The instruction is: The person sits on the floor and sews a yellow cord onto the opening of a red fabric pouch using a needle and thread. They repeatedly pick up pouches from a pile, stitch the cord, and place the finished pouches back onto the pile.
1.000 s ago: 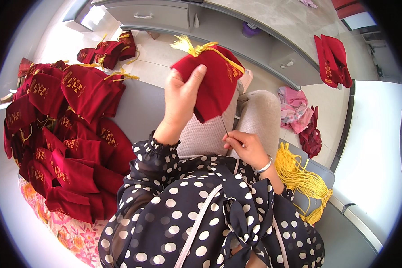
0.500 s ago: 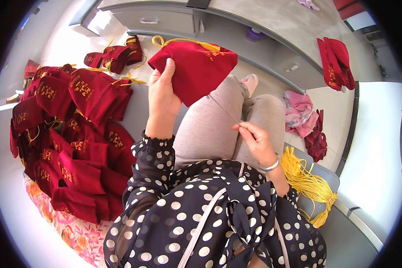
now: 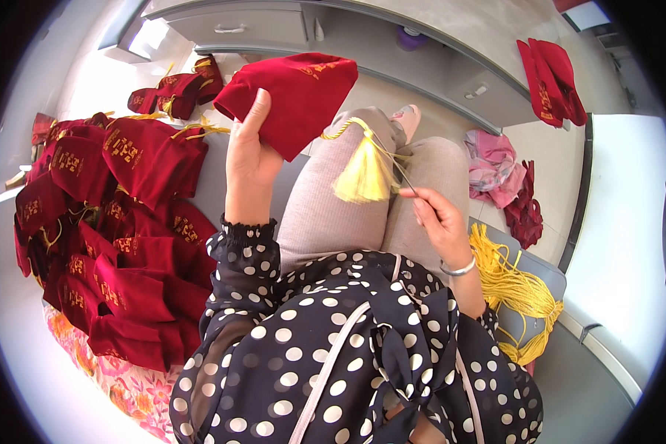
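Pinched between the thumb and fingers of my left hand (image 3: 253,148) is a dark red velvet pouch (image 3: 292,100) with gold print, raised above my lap. A yellow cord comes out at its lower right edge and ends in a yellow tassel (image 3: 362,174), which hangs over my knees. My right hand (image 3: 438,218) is closed on a thin metal rod (image 3: 403,174), like a long needle or hook. Its far end reaches up to the cord above the tassel; how the two are joined is too small to tell.
At left, a big heap of red pouches (image 3: 126,274) lies on floral cloth (image 3: 118,388). Several more pouches (image 3: 177,92) sit behind it. A bundle of yellow tassel cords (image 3: 522,296) rests by my right forearm. Red pouches (image 3: 551,81) lie on the grey desk (image 3: 488,66).
The cord and tassel, earlier along the pouch's top edge, now come out at its lower right. My right hand has moved slightly right with the rod; the pouch has shifted left and up.
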Available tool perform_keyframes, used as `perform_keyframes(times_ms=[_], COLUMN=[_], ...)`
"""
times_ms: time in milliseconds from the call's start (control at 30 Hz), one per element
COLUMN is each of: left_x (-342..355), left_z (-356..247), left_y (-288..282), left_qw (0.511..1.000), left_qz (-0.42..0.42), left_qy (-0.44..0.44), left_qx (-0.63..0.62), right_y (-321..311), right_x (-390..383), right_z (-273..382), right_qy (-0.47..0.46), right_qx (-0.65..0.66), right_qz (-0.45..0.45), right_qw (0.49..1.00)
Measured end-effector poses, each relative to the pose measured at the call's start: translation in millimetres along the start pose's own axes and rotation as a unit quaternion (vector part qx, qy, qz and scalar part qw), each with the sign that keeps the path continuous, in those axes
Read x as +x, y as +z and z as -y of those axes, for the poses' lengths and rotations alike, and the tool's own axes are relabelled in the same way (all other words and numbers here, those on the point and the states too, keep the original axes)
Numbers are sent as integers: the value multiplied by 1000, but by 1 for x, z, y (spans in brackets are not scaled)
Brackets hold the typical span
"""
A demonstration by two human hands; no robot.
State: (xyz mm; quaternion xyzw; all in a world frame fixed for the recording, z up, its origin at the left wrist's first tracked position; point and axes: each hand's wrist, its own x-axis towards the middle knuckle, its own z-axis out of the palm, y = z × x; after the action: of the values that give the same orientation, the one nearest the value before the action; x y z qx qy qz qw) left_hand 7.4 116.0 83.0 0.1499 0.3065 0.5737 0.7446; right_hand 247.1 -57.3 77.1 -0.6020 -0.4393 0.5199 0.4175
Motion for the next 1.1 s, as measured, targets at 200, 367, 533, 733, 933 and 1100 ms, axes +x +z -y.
perform_keyframes(times_ms=[200, 367, 533, 733, 933, 1100], left_x=[-20, -23, -30, -66, -50, -56], left_z=[24, 30, 48, 55, 36, 50], left_y=[4, 10, 9, 17, -44, -75], left_qw=[990, 975, 982, 971, 980, 964], left_qz=[77, 73, 67, 143, 43, -43], left_qy=[-29, -26, -28, -95, -190, -233], left_qx=[116, 206, 177, 165, -48, -118], right_y=[22, 24, 28, 15, -12, 25], right_x=[19, 22, 24, 36, 38, 38], right_z=[10, 10, 7, 27, 3, -10], right_qy=[-82, -130, -124, -76, -105, -77], right_qx=[-87, -171, -114, 138, 49, -122], right_qz=[-27, -55, -81, -166, -204, -85], right_qw=[992, 975, 982, 973, 972, 986])
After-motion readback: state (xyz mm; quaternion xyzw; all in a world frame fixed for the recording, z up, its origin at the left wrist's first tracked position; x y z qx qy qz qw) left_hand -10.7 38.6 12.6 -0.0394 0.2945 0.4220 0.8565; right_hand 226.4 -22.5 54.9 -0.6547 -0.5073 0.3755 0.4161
